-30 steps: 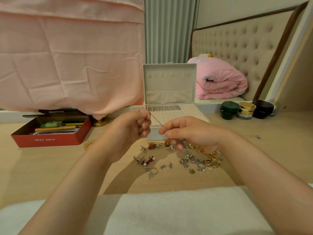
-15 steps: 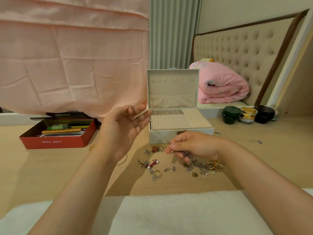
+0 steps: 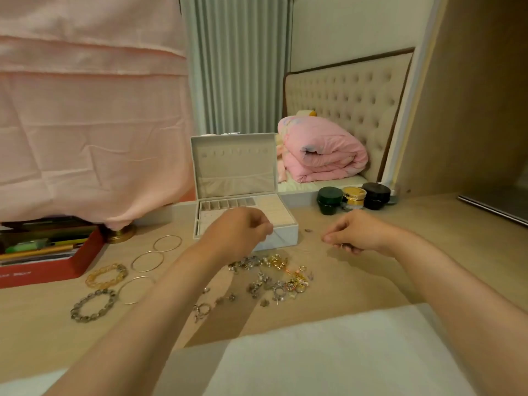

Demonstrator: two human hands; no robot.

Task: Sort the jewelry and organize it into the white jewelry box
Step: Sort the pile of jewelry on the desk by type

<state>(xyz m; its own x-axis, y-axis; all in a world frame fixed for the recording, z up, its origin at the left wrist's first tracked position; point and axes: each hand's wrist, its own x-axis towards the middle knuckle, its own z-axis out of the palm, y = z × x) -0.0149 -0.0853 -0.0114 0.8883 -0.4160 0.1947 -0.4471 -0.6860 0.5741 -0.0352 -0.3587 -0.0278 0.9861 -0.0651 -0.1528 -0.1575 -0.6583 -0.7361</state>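
white padded cloth (image 3: 328,355) along the near edge of the pale wood table (image 3: 371,284). beyond it, loose jewelry pile (image 3: 274,278): small silver and gold rings, earrings, tangled. left forearm crosses over the pile's left side.

left of the arm: grey beaded bracelet (image 3: 94,305), amber beaded bracelet (image 3: 106,275), thin metal bangles (image 3: 147,261) lying flat, apart from each other.

left hand (image 3: 243,232) raised in front of the white jewelry box (image 3: 283,237), hiding part of its tray; fingers curled, thumb to fingertips; what it holds, cannot tell. right hand (image 3: 354,235) low to the right of the box, fingers curled, pinching a small metal piece (image 3: 342,246).

box stands mid-table, lid upright, padded slots inside.

far left: red tin (image 3: 45,264) with pens. far right: three round jars (image 3: 353,198), green, gold, black. behind: folded pink quilt (image 3: 323,155), tufted headboard (image 3: 351,101).
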